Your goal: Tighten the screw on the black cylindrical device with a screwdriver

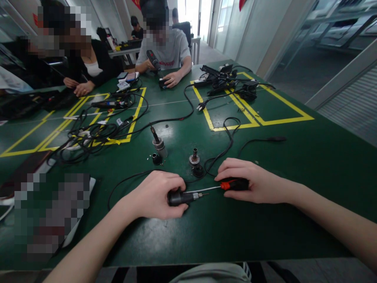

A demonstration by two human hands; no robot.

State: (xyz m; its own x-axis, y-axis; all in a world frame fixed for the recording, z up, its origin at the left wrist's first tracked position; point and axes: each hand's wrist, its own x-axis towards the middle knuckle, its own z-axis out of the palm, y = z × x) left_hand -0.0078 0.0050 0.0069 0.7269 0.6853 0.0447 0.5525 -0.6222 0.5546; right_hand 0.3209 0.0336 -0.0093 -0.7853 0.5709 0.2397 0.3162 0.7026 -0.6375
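My left hand (165,194) is closed around a black pen-like power tool (188,197), whose metal collet and thin bit point right. In my right hand (247,179) is a screwdriver (235,184) with a red and black handle, lying nearly level. Its slim shaft reaches left to the far side of the black tool; the tip is hidden near my left fingers. Just beyond my hands stand a metal cylindrical part (159,145) with a dark shaft, a smaller metal part (194,157) with a bearing, a black cone-shaped cap (156,158) and a black ring (198,170).
Black cables (88,133) and tools tangle at the left inside yellow tape. More black tools (220,78) lie at the back right, and a loose cord (229,145) runs nearer. One person (165,51) across the green table (265,232) holds a drill; another person (94,59) sits left.
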